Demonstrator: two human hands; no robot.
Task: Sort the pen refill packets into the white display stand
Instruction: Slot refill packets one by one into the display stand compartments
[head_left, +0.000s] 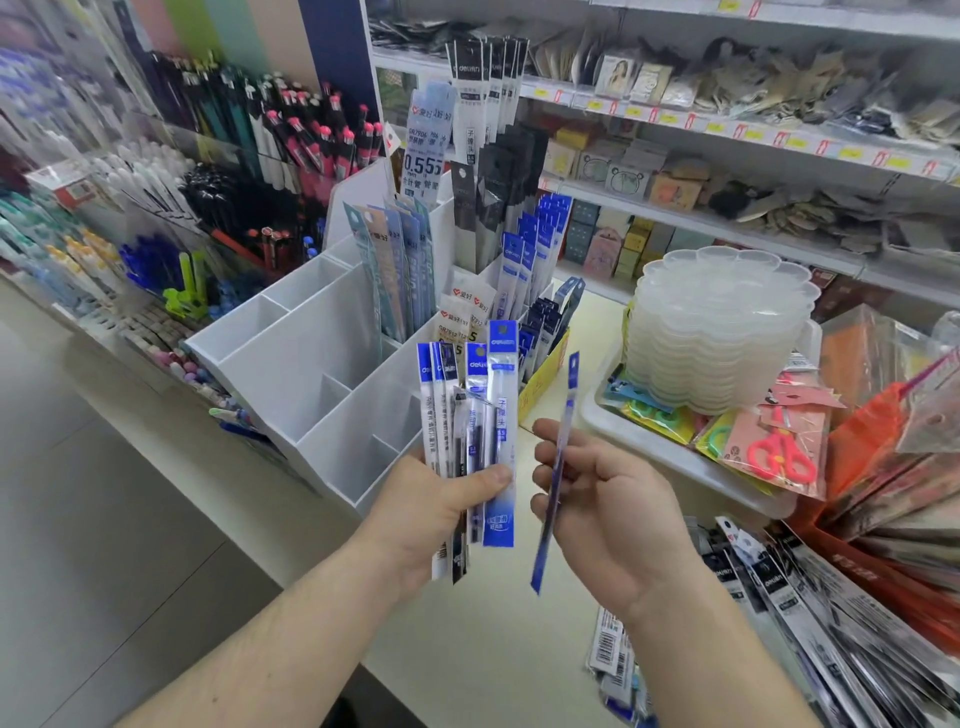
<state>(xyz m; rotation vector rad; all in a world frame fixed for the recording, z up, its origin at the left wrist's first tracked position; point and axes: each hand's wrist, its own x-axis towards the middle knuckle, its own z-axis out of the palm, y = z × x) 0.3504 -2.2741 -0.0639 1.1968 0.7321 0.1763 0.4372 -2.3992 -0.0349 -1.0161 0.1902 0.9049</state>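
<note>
My left hand (441, 512) grips a fanned bunch of blue-and-white pen refill packets (470, 415), thumb across their front. My right hand (610, 512) pinches a single blue refill packet (558, 467), seen edge-on and held nearly upright. Just beyond both hands stands the white display stand (291, 358) with stepped compartments. Its near and left compartments hold nothing, while the rear and right ones carry upright blue, pale blue and black refill packets (410, 260). A heap of loose black refill packets (810, 613) lies on the counter at the lower right.
A white tray (670, 457) to the right holds a stack of clear plastic palettes (722, 327) and packaged scissors (779, 452). Pen racks (223, 156) fill the left. Shelves of small goods (727, 130) run across the back. Orange packets (883, 467) fan out at the right edge.
</note>
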